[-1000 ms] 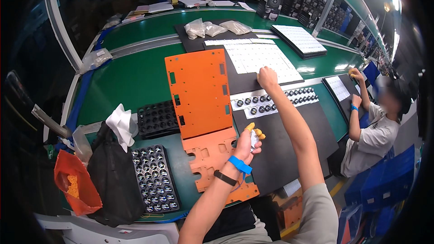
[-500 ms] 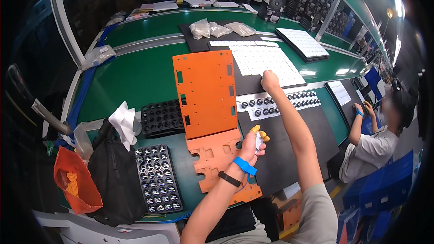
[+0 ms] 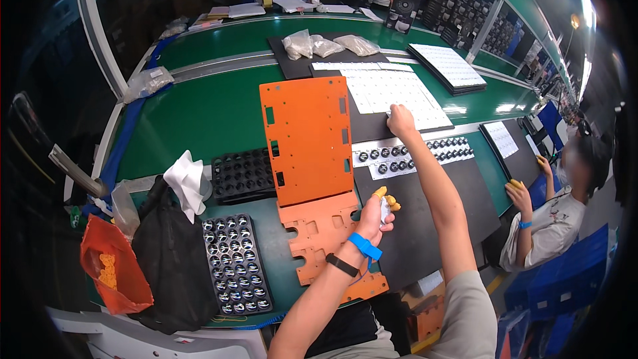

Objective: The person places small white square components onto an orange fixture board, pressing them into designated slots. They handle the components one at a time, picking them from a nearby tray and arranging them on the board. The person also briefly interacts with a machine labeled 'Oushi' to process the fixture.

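My left hand (image 3: 376,218), with yellow finger cots on its fingertips, is closed around a small whitish piece (image 3: 385,210) over the orange fixture. The fixture's upright orange panel (image 3: 309,139) stands open behind its flat, notched base (image 3: 321,226). My right hand (image 3: 401,119) reaches forward, fingers pinched, at the lower left edge of a white gridded sheet (image 3: 393,90) lying on a black board. Whatever lies between those fingertips is hidden. Below the right hand, a white strip (image 3: 425,159) carries rows of round black parts, partly covered by my forearm.
At left are a tray of shiny round parts (image 3: 237,262), a dark tray (image 3: 242,176), a black bag (image 3: 166,266) and an orange bag (image 3: 114,269) of yellow bits. Plastic bags (image 3: 325,46) lie at the back. A co-worker (image 3: 548,213) sits at right.
The view has shifted slightly, while both my hands keep nearly the same places. The co-worker's near hand has moved down and left from the board toward its edge.
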The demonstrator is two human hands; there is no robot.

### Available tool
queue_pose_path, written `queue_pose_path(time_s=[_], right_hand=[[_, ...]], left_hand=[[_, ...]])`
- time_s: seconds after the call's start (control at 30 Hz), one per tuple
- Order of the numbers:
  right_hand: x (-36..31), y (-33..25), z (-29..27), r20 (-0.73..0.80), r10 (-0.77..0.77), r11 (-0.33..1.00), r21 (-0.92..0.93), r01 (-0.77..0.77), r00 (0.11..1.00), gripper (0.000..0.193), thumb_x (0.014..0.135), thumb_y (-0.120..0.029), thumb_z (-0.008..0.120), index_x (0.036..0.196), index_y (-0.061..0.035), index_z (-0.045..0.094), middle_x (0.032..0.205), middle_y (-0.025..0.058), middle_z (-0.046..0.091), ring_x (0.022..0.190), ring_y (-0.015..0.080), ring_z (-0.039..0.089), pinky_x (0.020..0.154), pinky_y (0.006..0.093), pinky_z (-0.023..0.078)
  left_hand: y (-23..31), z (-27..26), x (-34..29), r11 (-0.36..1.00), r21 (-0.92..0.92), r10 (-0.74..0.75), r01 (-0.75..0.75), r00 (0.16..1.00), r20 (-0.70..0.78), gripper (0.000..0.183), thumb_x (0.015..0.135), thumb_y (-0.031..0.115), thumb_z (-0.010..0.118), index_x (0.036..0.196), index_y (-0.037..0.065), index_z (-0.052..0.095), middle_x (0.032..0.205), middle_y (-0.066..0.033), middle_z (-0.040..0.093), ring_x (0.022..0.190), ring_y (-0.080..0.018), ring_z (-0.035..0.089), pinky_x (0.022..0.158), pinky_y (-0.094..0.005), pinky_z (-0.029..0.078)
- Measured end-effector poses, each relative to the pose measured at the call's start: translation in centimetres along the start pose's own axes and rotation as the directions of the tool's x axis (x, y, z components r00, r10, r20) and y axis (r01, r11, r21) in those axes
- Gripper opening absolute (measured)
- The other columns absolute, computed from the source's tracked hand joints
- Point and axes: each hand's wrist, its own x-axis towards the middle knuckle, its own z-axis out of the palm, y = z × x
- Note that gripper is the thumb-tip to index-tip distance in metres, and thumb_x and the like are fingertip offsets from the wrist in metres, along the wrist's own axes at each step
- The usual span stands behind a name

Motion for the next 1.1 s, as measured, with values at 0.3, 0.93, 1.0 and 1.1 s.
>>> queue_pose_path(time_s=[0.3, 0.93, 1.0, 1.1], right_hand=[[-0.1, 1.5, -0.3, 0.111, -0.060, 0.998, 0.005, 0.060, 0.992, 0.018, 0.074, -0.001, 0.059, 0.089, 0.0049, 0.066, 0.093, 0.0300, 0.067, 0.092, 0.0461, 0.065, 0.086, 0.0512, 0.053], [0.0, 1.9, -3.3, 0.113, -0.248, 0.969, 0.048, 0.244, 0.962, 0.018, 0.076, -0.011, 0.064, 0.081, 0.0066, 0.066, 0.081, 0.0286, 0.069, 0.078, 0.0440, 0.069, 0.074, 0.0496, 0.057], [-0.2, 2.6, -3.2, 0.101, -0.255, 0.966, 0.060, 0.250, 0.962, 0.020, 0.077, -0.013, 0.065, 0.082, 0.0067, 0.066, 0.083, 0.0288, 0.069, 0.080, 0.0438, 0.069, 0.075, 0.0492, 0.056], [-0.8, 0.5, -3.4, 0.087, -0.266, 0.964, 0.054, 0.262, 0.960, 0.022, 0.077, -0.015, 0.068, 0.084, 0.0063, 0.066, 0.085, 0.0283, 0.069, 0.084, 0.0427, 0.069, 0.078, 0.0481, 0.056]], left_hand=[[-0.1, 0.3, 0.1, 1.000, 0.003, -0.009, 0.009, 1.000, -0.004, 0.034, 0.105, 0.038, 0.041, 0.094, 0.010, 0.055, 0.089, -0.0096, 0.063, 0.054, -0.0096, 0.040, 0.041, -0.0230, 0.026], [0.0, 0.2, -0.1, 1.000, 0.026, 0.002, -0.002, 1.000, 0.002, 0.032, 0.106, 0.035, 0.037, 0.099, 0.009, 0.053, 0.089, -0.0108, 0.062, 0.055, -0.0097, 0.040, 0.042, -0.0229, 0.027], [-0.1, 0.4, -0.1, 0.999, 0.042, 0.003, -0.003, 1.000, 0.003, 0.032, 0.106, 0.035, 0.037, 0.099, 0.009, 0.053, 0.089, -0.0110, 0.062, 0.055, -0.0097, 0.040, 0.042, -0.0230, 0.027], [0.1, 0.1, -0.2, 0.999, 0.033, 0.014, -0.014, 1.000, -0.006, 0.032, 0.106, 0.035, 0.036, 0.100, 0.009, 0.053, 0.090, -0.0114, 0.063, 0.055, -0.0097, 0.040, 0.042, -0.0231, 0.027]])
